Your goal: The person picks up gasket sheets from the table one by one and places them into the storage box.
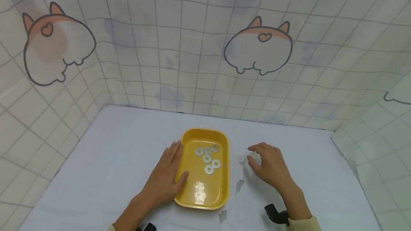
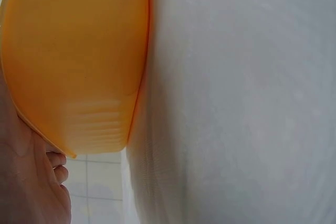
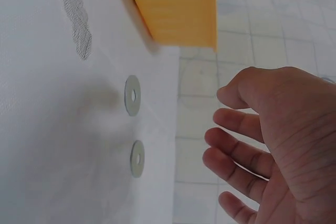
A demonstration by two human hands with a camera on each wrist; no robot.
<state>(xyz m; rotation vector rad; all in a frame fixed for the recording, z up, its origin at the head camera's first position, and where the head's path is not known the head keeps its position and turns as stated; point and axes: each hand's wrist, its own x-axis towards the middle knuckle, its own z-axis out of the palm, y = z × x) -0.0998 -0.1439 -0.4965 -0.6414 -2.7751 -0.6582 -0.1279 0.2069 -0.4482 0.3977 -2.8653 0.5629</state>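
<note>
A yellow tray (image 1: 218,197) lies on the white-covered table with several flat metal washers (image 1: 207,158) in its upper part. My left hand (image 1: 165,175) rests along the tray's left rim, its fingers extended and its thumb over the rim. In the left wrist view, that hand touches the rim of the tray (image 2: 79,61). Right of the tray, my right hand (image 1: 271,165) hovers above the table, fingers loosely bent, with a gap between thumb and forefinger. Below it, two washers lie on the cloth in the right wrist view, one nearer the tray (image 3: 133,95) and another washer (image 3: 137,158) apart from it.
Grey patches mark the cloth, one right of the tray (image 1: 239,185) and another grey patch (image 1: 223,216) below it. A grid-patterned curtain (image 1: 192,63) with cartoon animals stands behind and at both sides of the table (image 1: 106,167).
</note>
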